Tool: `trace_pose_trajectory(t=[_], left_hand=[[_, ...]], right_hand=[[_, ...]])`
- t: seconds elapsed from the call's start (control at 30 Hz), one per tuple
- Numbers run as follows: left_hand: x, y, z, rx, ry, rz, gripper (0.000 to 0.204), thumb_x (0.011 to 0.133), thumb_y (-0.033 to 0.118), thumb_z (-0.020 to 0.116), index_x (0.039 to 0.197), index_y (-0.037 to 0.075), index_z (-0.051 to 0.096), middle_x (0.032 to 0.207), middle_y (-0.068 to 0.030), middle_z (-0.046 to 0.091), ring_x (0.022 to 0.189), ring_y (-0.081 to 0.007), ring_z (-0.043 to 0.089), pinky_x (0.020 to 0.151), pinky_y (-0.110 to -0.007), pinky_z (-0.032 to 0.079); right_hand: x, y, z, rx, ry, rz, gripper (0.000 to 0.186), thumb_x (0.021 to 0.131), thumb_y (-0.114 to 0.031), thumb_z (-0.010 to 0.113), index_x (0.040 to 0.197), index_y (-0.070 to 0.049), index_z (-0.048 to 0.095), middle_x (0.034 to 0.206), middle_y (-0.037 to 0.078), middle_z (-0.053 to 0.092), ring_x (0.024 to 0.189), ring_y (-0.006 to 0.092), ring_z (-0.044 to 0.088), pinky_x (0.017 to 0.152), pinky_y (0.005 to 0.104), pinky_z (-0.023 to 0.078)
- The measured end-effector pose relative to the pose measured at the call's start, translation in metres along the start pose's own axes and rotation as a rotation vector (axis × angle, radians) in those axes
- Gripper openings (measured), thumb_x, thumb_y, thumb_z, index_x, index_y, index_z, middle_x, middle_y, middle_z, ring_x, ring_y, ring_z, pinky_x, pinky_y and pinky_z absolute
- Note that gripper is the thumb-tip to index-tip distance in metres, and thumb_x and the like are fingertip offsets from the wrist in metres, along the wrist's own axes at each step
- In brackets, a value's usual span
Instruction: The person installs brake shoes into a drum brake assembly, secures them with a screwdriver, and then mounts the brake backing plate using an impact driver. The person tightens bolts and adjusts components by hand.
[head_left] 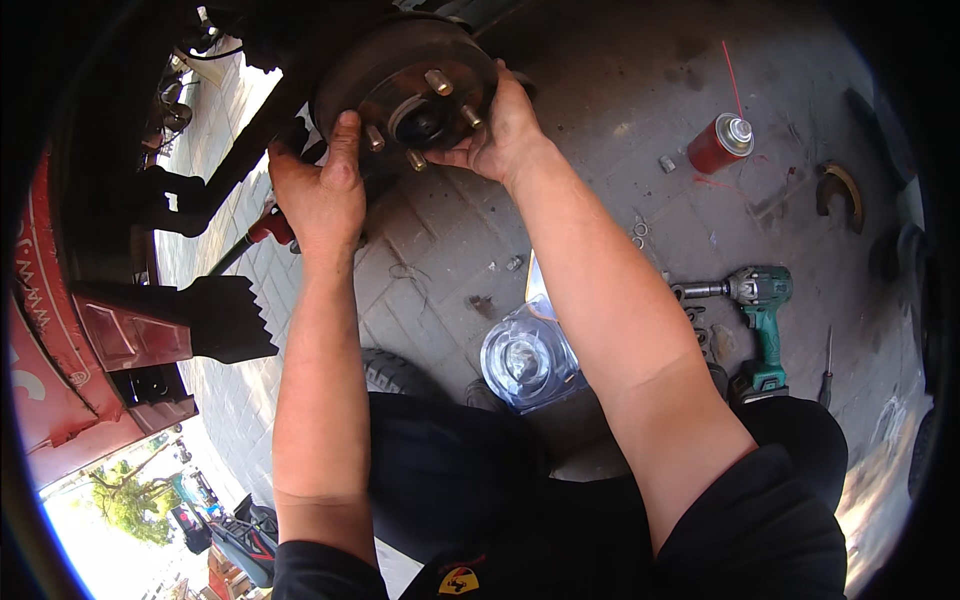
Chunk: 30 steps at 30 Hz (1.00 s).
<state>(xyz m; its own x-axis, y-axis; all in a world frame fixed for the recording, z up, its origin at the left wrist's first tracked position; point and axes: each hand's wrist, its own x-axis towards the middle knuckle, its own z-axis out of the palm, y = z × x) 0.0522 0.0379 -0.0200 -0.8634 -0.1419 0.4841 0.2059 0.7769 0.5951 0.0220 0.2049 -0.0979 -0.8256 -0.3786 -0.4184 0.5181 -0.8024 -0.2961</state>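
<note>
A dark, round wheel hub or drum with several studs around a central bore is at the top of the head view, under the vehicle's underside. My left hand grips its lower left side, thumb up on the face beside a stud. My right hand holds its right side, with fingers curled at the lower rim near the studs. Part of the fingers of each hand is hidden by the drum.
Red bodywork and dark frame parts are at left, a red-handled tool behind my left hand. On the pavers lie a red spray can, a curved brake shoe, a clear plastic package, a green impact wrench, a screwdriver and several small parts.
</note>
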Motion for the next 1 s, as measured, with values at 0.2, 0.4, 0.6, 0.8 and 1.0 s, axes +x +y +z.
trace_pose_trajectory(t=[0.2, 0.4, 0.6, 0.8, 1.0], left_hand=[[0.0, -0.002, -0.005, -0.268, -0.145, -0.225, 0.073, 0.088, 0.042, 0.079, 0.137, -0.002, 0.049, 0.13, -0.0159, 0.061, 0.115, -0.0256, 0.06, 0.098, -0.038, 0.048], [0.001, 0.007, -0.009, -0.456, -0.268, -0.698, 0.064, 0.091, 0.046, 0.074, 0.133, 0.003, 0.051, 0.119, -0.0146, 0.061, 0.108, -0.0317, 0.063, 0.086, -0.042, 0.055], [-0.01, 0.02, -0.017, -0.65, -0.379, -0.981, 0.064, 0.094, 0.054, 0.067, 0.137, 0.01, 0.053, 0.13, -0.0197, 0.061, 0.117, -0.0402, 0.063, 0.102, -0.058, 0.041], [-0.017, 0.022, -0.016, -0.849, -0.436, -1.096, 0.063, 0.095, 0.05, 0.066, 0.139, 0.008, 0.048, 0.126, -0.0248, 0.062, 0.117, -0.0437, 0.063, 0.096, -0.055, 0.05], [-0.025, 0.014, -0.009, -1.009, -0.419, -1.081, 0.07, 0.092, 0.049, 0.07, 0.138, 0.002, 0.046, 0.125, -0.0258, 0.06, 0.123, -0.0466, 0.056, 0.107, -0.057, 0.042]], right_hand=[[-0.005, 0.016, -0.013, 0.038, 0.066, -0.121, 0.076, 0.102, -0.066, 0.034, 0.15, -0.007, 0.039, 0.144, 0.024, 0.049, 0.128, 0.049, 0.053, 0.105, 0.0652, 0.043], [0.0, 0.023, -0.09, -0.199, 0.403, -0.08, 0.048, 0.1, -0.03, 0.06, 0.134, 0.003, 0.051, 0.117, 0.023, 0.063, 0.084, 0.0345, 0.07, 0.066, 0.0451, 0.061], [0.005, 0.003, -0.18, -0.968, 0.775, -0.158, 0.023, 0.089, -0.019, 0.067, 0.107, -0.004, 0.072, 0.097, 0.012, 0.072, 0.074, 0.0234, 0.071, 0.062, 0.0361, 0.057], [0.032, 0.022, -0.156, -1.646, 0.599, -0.143, 0.032, 0.083, -0.013, 0.065, 0.112, -0.01, 0.075, 0.116, 0.017, 0.072, 0.11, 0.0343, 0.069, 0.093, 0.0435, 0.056], [0.062, 0.047, -0.137, -1.904, 0.454, -0.112, 0.03, 0.083, -0.012, 0.065, 0.11, -0.002, 0.073, 0.118, 0.022, 0.07, 0.112, 0.0375, 0.068, 0.093, 0.0441, 0.056]])
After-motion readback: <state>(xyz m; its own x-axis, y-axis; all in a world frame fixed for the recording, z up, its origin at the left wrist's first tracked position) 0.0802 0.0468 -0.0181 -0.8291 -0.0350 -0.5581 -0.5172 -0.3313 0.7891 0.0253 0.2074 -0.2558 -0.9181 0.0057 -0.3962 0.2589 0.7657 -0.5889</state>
